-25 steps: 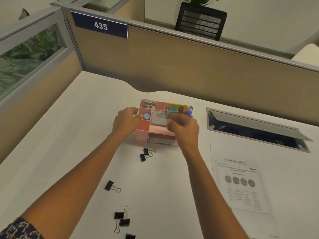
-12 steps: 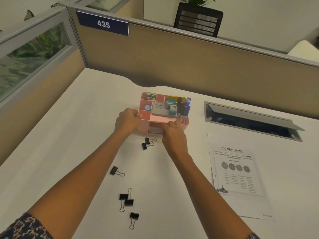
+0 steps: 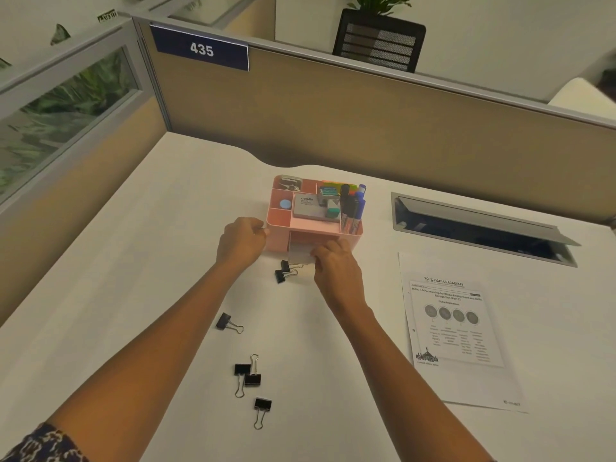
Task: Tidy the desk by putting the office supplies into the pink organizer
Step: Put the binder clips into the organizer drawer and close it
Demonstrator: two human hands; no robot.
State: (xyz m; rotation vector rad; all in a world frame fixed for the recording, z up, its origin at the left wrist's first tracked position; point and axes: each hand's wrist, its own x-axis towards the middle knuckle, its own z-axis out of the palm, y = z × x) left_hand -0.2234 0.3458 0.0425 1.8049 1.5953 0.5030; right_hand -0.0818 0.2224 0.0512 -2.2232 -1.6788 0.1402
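The pink organizer [image 3: 277, 228] stands mid-desk, holding a grey box, markers [image 3: 352, 204], sticky notes and a blue round item. My left hand [image 3: 240, 243] grips its left front corner. My right hand [image 3: 335, 265] pinches the front of its small drawer [image 3: 301, 253], which sticks out toward me. Two black binder clips [image 3: 284, 271] lie just in front of the organizer, partly under the drawer. One more binder clip [image 3: 226, 322] lies nearer me, and three clips [image 3: 250, 378] lie closer still.
A printed sheet [image 3: 456, 328] lies on the right of the white desk. A cable hatch [image 3: 480, 228] with its lid raised sits behind it. Beige partition walls close off the back and left. A black chair stands beyond the partition.
My right hand came down from the organizer's top to its front and has drawn the drawer out. My left hand stays on the left corner. The camera view shifted slightly.
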